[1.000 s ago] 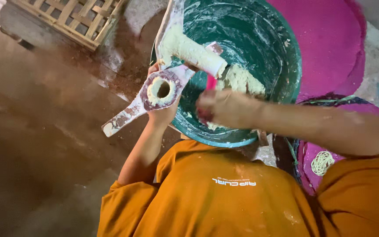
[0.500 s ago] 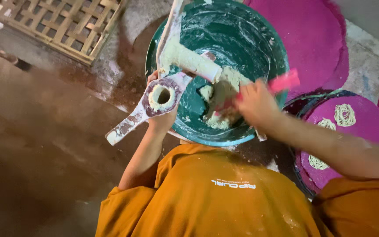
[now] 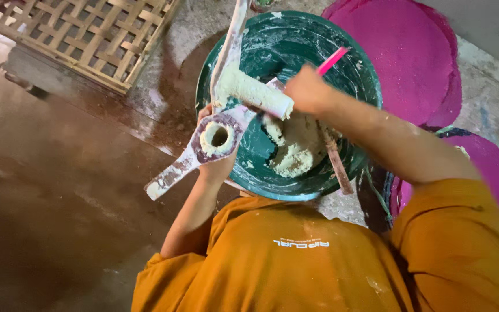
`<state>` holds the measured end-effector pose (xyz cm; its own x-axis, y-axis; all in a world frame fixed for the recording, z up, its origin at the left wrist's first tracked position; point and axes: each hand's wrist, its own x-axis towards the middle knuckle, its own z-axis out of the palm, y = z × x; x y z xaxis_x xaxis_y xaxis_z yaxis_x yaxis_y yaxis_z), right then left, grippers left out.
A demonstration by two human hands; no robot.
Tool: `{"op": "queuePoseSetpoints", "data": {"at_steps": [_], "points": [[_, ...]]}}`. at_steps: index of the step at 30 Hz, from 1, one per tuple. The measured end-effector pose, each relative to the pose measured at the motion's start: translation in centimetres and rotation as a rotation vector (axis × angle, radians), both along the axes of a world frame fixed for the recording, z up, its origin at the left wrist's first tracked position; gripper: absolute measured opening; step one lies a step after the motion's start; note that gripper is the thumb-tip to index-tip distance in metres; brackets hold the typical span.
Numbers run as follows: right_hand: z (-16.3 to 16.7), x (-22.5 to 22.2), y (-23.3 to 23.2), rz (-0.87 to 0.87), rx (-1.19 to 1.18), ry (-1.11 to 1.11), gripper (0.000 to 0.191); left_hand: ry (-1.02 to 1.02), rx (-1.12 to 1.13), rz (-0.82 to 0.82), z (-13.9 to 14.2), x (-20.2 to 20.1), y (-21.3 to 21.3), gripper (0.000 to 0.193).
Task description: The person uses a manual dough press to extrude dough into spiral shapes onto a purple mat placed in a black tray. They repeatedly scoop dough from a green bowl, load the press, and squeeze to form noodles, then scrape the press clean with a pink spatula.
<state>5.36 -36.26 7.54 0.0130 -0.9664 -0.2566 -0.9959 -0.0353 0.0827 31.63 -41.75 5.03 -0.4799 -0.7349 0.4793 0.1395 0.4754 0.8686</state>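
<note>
One head-worn camera looks steeply down, close over the green basin [image 3: 353,75].

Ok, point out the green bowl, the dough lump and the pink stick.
green bowl [image 3: 353,86], head view, bare inner wall.
dough lump [image 3: 295,150], head view, middle of the lump.
pink stick [image 3: 333,59], head view, shaft above the right hand.

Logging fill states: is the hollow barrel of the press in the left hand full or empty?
Partly filled: the press barrel shows pale dough around its rim with a dark hollow at the centre. The depth below cannot be told.
</note>
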Motion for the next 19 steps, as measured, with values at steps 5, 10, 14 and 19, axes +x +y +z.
{"op": "queuePoseSetpoints", "data": {"at_steps": [5,10,14,19], "points": [[2.3,5.1,9.6,0.193,0.094,-0.119,0.012,0.007,0.058,0.017,-0.4,0.1,0.1,0.034],[7.8,0.5,14.1,0.031,0.293,0.277,0.011,-0.05,0.011,0.0,-0.4,0.3,0.0,0.034],[8.1,-4.2,12.8,-0.285,0.258,0.314,0.014,-0.054,-0.022,-0.004,-0.2,0.5,-0.2,0.033],[0.6,-3.9,11.7,-0.348,0.347,0.339,0.019,-0.09,-0.078,0.046,-0.9,0.7,-0.5,0.033]]}}
